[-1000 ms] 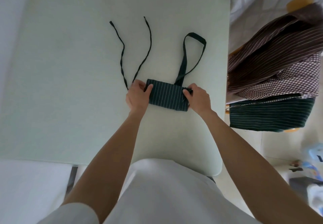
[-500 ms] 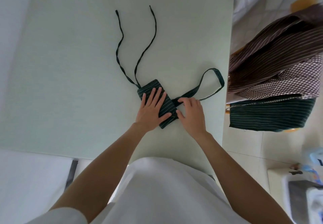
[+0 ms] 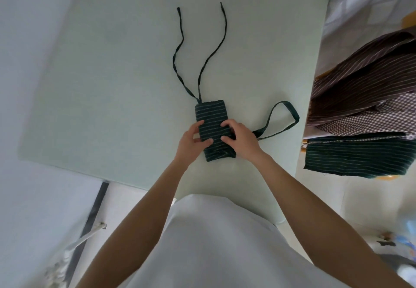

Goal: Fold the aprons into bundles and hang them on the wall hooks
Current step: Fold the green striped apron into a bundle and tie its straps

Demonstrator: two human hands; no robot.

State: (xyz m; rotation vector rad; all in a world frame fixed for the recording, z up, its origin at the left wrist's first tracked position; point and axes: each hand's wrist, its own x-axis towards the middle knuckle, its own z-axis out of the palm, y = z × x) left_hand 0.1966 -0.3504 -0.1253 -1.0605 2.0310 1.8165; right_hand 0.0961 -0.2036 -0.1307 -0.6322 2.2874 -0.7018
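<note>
Both hands on the folded apron, mid-worktop.

The left hand [image 3: 191, 140] takes a grip on the left edge of the dark green striped apron bundle [image 3: 212, 121], thumb over the top, while the right hand [image 3: 242, 140] clasps the right edge, fingers curled onto the cloth. The bundle lies lengthwise on the pale green worktop [image 3: 112, 74], near its front edge. Two thin ties [image 3: 202, 67] trail away from its far end, and the neck loop [image 3: 281, 119] sprawls out to the right. Beyond the worktop's right edge, a pile of striped and checked aprons [image 3: 364, 98] hangs over something I can't make out. Pale floor below, white wall at left.
</note>
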